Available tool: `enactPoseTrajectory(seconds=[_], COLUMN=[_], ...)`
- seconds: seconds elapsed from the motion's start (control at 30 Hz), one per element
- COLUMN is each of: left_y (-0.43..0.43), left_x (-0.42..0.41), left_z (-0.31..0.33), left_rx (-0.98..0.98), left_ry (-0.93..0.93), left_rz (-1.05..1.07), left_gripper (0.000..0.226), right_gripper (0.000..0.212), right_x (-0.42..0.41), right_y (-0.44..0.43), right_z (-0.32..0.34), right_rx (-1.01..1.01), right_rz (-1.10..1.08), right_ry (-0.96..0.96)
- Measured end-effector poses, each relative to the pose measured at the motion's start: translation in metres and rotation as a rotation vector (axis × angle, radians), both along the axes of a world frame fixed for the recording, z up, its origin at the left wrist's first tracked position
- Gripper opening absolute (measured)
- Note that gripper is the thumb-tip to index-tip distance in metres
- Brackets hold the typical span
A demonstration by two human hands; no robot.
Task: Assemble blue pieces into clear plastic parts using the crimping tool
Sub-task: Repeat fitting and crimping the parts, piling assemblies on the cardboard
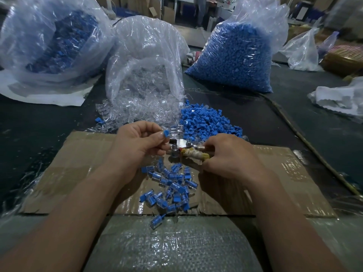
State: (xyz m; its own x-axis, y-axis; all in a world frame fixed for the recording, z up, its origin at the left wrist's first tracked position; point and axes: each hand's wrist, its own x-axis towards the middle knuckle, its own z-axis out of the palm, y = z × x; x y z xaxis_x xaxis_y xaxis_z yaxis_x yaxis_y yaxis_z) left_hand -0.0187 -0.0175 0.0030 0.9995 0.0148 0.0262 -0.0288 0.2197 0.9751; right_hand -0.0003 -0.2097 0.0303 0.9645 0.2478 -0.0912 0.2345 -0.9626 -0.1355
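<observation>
My left hand [137, 142] pinches a small blue piece [166, 133] at its fingertips, just above the metal jaws of the crimping tool [181, 147]. My right hand [227, 156] grips the tool's cloth-wrapped handles [193, 155]. A pile of loose blue pieces [206, 120] lies beyond the tool. Clear plastic parts [137, 110] spill from an open bag. Assembled blue-in-clear parts [172, 187] lie in a heap on the cardboard [82, 165] under my hands.
A bag of blue pieces [235, 55] stands at the back right, and a bag of assembled parts [59, 42] at the back left. The clear-parts bag [145, 55] is in the middle. A cord [306, 142] runs along the right. White foam [339, 99] lies far right.
</observation>
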Motion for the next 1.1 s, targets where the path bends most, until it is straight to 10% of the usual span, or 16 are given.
enactPoseTrajectory(seconds=[1.1], left_y=[-0.0007], left_x=[-0.0016], left_z=[0.0009], left_rx=[0.057], left_ry=[-0.127], left_rz=[0.086], left_gripper=[0.01], right_gripper=[0.025], right_x=[-0.003], right_y=[0.0008], right_z=[-0.0031], right_rx=[0.346], right_rz=[0.098], right_ry=[-0.061])
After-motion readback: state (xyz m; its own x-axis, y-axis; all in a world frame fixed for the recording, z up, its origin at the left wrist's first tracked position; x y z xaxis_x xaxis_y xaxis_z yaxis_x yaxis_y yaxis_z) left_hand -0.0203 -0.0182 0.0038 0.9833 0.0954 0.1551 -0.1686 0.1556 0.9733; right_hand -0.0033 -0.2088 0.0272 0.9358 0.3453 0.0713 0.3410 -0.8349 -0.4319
